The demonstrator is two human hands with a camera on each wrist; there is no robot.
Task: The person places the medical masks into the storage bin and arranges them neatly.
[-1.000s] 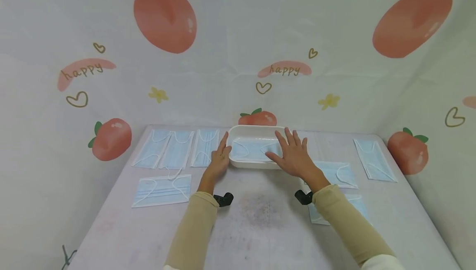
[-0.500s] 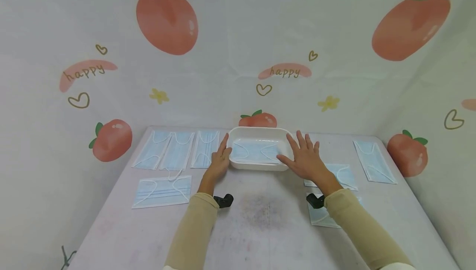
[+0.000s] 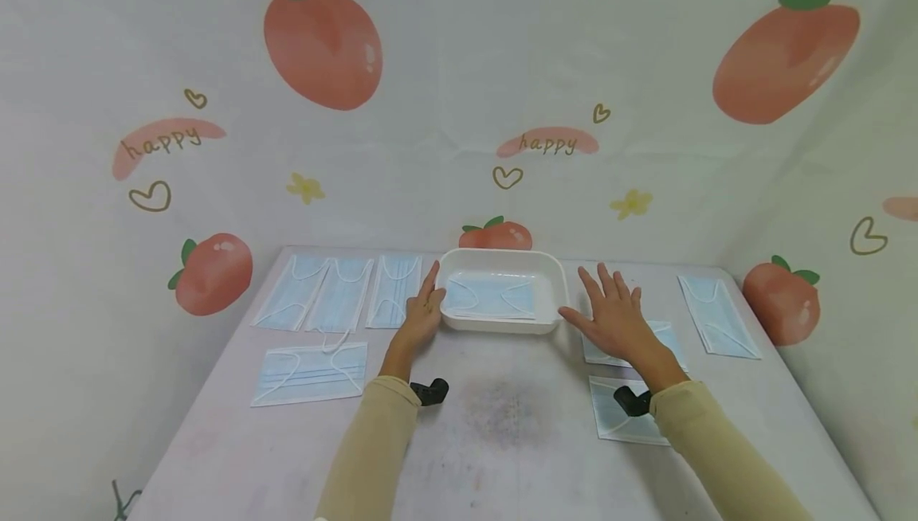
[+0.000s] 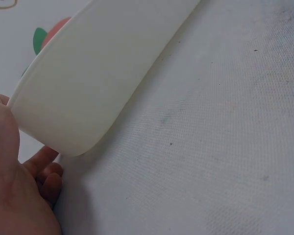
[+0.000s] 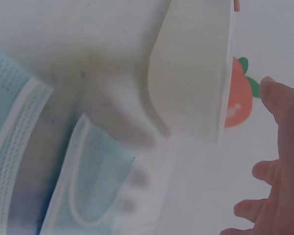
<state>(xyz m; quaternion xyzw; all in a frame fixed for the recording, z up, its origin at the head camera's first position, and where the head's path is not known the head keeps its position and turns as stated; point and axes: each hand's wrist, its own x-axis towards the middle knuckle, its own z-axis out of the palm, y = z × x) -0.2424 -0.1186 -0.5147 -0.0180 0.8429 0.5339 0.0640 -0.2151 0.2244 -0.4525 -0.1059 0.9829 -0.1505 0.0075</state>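
Note:
A white rectangular tray (image 3: 505,328) stands at the middle of the table's back edge. Inside it lies a light blue disposable face mask (image 3: 492,298) with white ear loops. My left hand (image 3: 421,315) holds the tray's left end; in the left wrist view its thumb is at the rim and its other fingers curl by the lower wall (image 4: 68,142). Off the tray's right end, my right hand (image 3: 618,323) is spread and holds nothing. Two masks lie beneath it, the farther one (image 3: 598,350) partly hidden by the hand, the nearer one (image 3: 617,409) partly by the wrist camera.
To the left, three upright masks stand in a row, the middle one (image 3: 340,296) among them, with a sideways mask (image 3: 310,375) nearer. One more mask (image 3: 717,315) lies at the far right. A fruit-patterned curtain (image 3: 445,107) hangs right behind the table (image 3: 502,457).
My right hand has moved right, from over the tray's right end to beside it, uncovering the mask and the rim. The left hand has kept its place on the tray.

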